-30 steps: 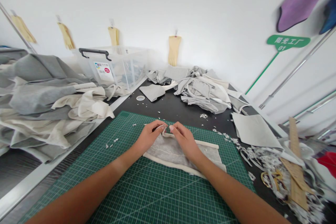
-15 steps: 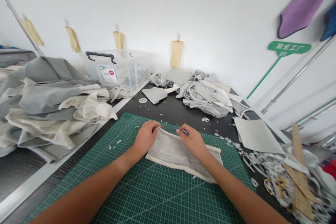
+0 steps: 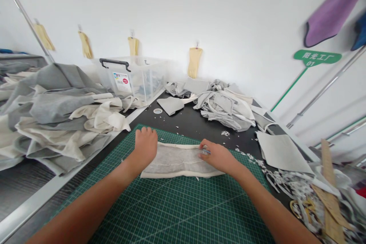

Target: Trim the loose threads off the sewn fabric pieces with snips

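A grey fabric piece with cream bands along its long edges lies flat on the green cutting mat. My left hand is closed at its upper left corner; the fingertips are turned away and hidden. At the right end of the upper band, my right hand is closed around a slim blue tool. Most of this tool is hidden by the fingers, so its kind cannot be told. Both long bands of the fabric run roughly straight between the hands.
Grey and cream cloth heaps lie left, beside a clear plastic box. Another grey cloth pile sits behind the mat. To the right are a flat grey sheet, white scraps and wooden rulers. A white ring lies behind.
My left hand has moved left and the fabric has shifted left and levelled out. My right hand has moved slightly right and down, and the tool's thin metal tip no longer shows.
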`<state>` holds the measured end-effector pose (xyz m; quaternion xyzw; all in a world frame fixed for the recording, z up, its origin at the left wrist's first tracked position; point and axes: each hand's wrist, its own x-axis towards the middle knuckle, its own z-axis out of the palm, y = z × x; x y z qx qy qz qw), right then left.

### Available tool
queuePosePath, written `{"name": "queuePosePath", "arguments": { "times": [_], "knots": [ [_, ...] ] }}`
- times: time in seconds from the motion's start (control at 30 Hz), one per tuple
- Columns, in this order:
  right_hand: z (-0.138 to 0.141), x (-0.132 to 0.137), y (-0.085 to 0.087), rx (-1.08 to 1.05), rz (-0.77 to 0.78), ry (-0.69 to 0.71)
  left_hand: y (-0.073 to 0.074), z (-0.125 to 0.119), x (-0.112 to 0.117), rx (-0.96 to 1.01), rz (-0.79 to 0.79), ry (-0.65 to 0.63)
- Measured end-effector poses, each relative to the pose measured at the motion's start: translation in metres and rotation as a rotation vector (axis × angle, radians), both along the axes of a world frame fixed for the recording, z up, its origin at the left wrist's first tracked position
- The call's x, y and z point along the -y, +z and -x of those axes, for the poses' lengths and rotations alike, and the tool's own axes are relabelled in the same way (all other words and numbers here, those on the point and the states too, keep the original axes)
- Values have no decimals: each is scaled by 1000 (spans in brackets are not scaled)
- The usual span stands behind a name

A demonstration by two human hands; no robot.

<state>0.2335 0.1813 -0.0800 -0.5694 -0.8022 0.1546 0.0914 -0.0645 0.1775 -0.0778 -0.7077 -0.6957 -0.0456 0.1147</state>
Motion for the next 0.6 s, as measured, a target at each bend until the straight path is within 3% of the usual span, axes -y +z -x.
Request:
{"name": "queuePosePath", "arguments": {
  "times": [0.07, 0.13, 0.23, 0.3, 0.43, 0.6],
  "knots": [
    [-1, -3, -5, 0, -7, -19, 7, -4, 1, 9, -79, -67],
    [-2, -5, -10, -21, -18, -31, 10, -15, 4, 62, -114, -235],
    [-3, -7, -12, -69, -41, -8, 4, -36, 11, 144, -64, -521],
    [-5, -8, -11, -84, -43, 17, -4, -47, 16, 173, -23, -625],
    [-8, -9, -9, -58, -57, 11, -19, -53, 20, 132, 1, -665],
    [-11, -12, -14, -23, -69, -86, -26, -51, 14, 36, -45, -678]
  ]
}}
